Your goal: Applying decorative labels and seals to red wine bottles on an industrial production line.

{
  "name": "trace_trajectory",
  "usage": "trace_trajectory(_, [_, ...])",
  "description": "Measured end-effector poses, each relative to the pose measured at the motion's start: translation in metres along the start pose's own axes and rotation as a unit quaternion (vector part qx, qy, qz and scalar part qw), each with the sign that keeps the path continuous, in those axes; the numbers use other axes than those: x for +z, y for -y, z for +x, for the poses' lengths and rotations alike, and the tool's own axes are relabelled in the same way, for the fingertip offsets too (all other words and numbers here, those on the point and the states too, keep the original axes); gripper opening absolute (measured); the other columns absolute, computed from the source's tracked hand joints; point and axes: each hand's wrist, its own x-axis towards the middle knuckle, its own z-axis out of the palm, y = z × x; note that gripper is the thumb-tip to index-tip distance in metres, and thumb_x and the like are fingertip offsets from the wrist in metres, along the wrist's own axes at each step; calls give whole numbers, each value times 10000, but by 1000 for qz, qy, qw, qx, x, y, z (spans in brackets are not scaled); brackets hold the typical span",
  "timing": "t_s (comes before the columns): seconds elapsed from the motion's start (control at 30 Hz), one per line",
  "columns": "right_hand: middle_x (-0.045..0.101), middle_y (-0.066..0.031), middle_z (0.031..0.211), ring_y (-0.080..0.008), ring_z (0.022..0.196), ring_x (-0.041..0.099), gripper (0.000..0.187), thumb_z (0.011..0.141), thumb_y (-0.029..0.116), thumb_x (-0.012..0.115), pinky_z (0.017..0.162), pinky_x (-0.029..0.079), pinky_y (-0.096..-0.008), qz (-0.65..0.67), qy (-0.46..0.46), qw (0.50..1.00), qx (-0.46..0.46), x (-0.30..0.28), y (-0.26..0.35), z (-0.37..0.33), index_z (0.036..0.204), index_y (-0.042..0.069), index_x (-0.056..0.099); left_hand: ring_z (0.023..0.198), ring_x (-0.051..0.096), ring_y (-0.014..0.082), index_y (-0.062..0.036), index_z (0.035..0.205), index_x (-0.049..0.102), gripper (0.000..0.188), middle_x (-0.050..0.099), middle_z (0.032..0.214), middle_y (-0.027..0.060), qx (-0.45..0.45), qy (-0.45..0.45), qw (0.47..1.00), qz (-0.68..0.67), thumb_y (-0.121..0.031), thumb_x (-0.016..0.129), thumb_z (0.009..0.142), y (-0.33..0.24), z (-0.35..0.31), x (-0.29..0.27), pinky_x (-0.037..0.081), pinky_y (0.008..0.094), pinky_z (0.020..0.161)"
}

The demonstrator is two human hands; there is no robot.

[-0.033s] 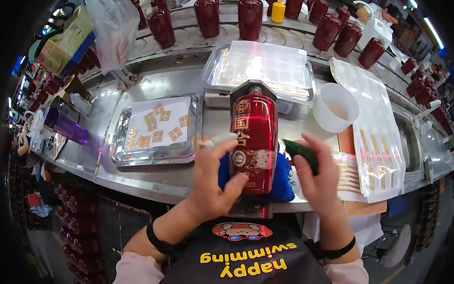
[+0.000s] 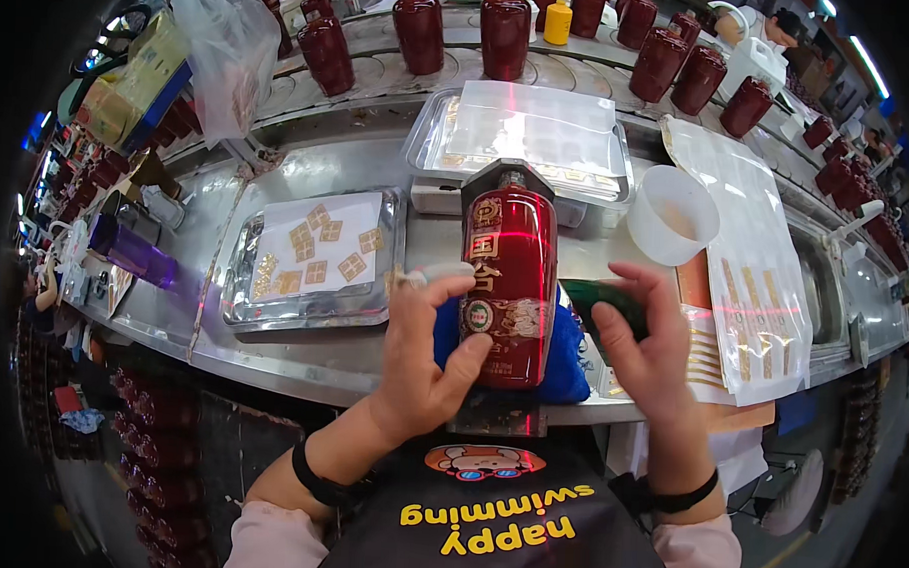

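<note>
A dark red glossy bottle (image 2: pixel 519 286) with gold decoration leans on a blue cloth (image 2: pixel 569 363), its neck in a dark angular holder (image 2: pixel 483 182). My left hand (image 2: pixel 422 358) is at the bottle's left side, thumb on its lower front and a white-covered index fingertip against its edge. My right hand (image 2: pixel 651 341) is just right of the bottle, pinching a flat dark green scraper-like piece (image 2: pixel 606 304) between thumb and fingers. The piece's tip is close to the bottle's right edge; whether it touches cannot be made out.
At left, a metal tray (image 2: pixel 235 311) bears gold square decals on white paper. Behind the bottle is another tray (image 2: pixel 419 148) with sheets. A white tub (image 2: pixel 674 217) and decal sheets (image 2: pixel 753 204) are at right. Red bottles (image 2: pixel 505 40) line the conveyor (image 2: pixel 583 53).
My left thumb has slid up the bottle's front a little. My right hand has shifted slightly with the green piece. Bottles on the conveyor have moved a bit to the right.
</note>
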Motion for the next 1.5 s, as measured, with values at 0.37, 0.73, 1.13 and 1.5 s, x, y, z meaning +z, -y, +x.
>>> trace_trajectory(0.37, [669,-31,907,-96,811,594,260,816,92,728,745,494,-265,-9,358,925,-128,-21,6,105,1051,36,632,966,459,310,-19,1112,518,369,535,1034,155,39,-8,998,50,-128,662,790,1,17,9,349,403,884])
trace_trajectory(0.73, [646,-17,922,-75,854,590,261,838,127,725,750,473,-231,56,279,951,-124,-38,-4,90,1061,27,636,1027,448,348,-71,974,605,215,525,1141,194,84,39,990,111,-111,661,770,-14,31,13,311,444,945])
trace_trajectory(1.13, [467,-185,1388,-282,1177,540,380,820,-105,555,944,460,-372,-78,130,962,-229,-11,-15,24,1168,40,602,994,443,359,-75,889,591,127,531,1067,182,92,48,989,106,-75,644,773,-16,32,17,306,454,945])
trace_trajectory(1.5, [479,-175,1309,-367,1186,470,144,766,34,696,975,393,-428,-33,154,960,-233,0,-10,37,873,53,602,1000,445,359,-75,903,593,117,541,1065,174,77,46,992,92,-94,649,802,-15,30,19,311,455,949])
